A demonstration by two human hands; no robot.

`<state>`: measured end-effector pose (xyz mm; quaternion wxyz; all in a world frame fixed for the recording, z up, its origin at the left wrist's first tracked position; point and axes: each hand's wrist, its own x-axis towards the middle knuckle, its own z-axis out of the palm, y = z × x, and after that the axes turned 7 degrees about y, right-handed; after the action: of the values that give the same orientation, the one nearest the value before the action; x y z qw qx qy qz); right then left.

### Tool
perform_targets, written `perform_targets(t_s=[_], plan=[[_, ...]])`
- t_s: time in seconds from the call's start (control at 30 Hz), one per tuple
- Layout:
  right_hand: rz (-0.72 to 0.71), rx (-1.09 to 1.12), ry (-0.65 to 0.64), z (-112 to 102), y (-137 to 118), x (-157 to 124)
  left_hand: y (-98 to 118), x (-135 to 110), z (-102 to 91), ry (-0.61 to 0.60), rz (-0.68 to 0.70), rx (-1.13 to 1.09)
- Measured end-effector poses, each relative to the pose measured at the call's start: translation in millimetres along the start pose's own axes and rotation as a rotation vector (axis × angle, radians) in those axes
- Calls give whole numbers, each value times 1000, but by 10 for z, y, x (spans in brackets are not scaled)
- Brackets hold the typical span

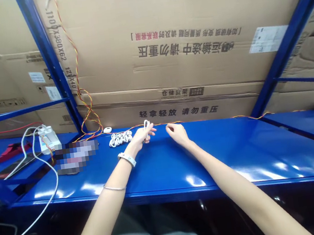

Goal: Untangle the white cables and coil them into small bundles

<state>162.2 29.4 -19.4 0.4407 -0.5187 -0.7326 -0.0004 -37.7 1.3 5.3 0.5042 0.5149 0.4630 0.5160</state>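
Note:
My left hand [143,134] reaches over the blue shelf [222,155] and pinches a small white cable loop [146,124] that stands up between its fingers. A white watch sits on that wrist and a thin bangle further down the forearm. My right hand [176,132] hovers just to the right, fingers curled in a loose pinch, with nothing I can make out in them. A bundle of coiled white cables [121,138] lies on the shelf just left of my left hand.
Large cardboard boxes [182,44] fill the back behind the shelf. A twisted red-and-yellow wire [87,107] hangs down a blue upright and runs along the shelf's back edge. A white power strip [48,139] with white cords lies at the left, beside a blurred flat object [74,157].

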Motion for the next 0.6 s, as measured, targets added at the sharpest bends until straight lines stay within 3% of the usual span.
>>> perform_targets(t_s=[0.13, 0.27, 0.4, 0.6], plan=[[-113, -96, 15, 21, -94, -46, -82, -9, 66, -139, -38, -58], [-107, 109, -8, -4, -81, 16, -41, -28, -1, -230, -36, -52], [42, 473, -263, -128, -17, 113, 34, -75, -56, -387, -25, 147], [202, 731, -577, -308, -4, 116, 25, -87, -49, -365, -6, 231]])
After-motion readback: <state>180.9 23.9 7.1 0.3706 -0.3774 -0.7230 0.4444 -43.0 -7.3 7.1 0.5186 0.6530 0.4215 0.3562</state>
